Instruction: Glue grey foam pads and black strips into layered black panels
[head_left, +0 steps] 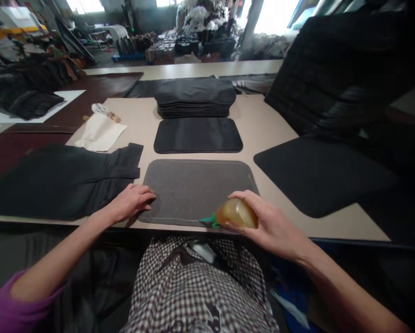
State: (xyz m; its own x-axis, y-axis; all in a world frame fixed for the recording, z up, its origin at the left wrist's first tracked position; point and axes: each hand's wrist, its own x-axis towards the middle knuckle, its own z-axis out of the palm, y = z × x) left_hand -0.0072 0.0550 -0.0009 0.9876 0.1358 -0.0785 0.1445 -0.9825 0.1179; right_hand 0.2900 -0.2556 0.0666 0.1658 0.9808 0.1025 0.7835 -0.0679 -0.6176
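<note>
A grey felt mat [196, 187] with rounded corners lies flat at the near edge of the beige table [263, 125]. My left hand [133, 201] rests palm down on the mat's left edge, fingers together. My right hand [263, 222] grips an amber squeeze bottle [237, 213] tipped on its side, its green nozzle [209, 221] pointing left and touching the mat's near edge. Just beyond lies a darker mat [197, 135], and behind it a stack of similar mats [195, 99].
Black fabric pieces [58, 178] lie left of the grey mat. A large black panel [318, 173] lies on the right, below a tall dark pile [342, 69]. A beige cloth [99, 132] sits at the table's far left. Workshop clutter fills the background.
</note>
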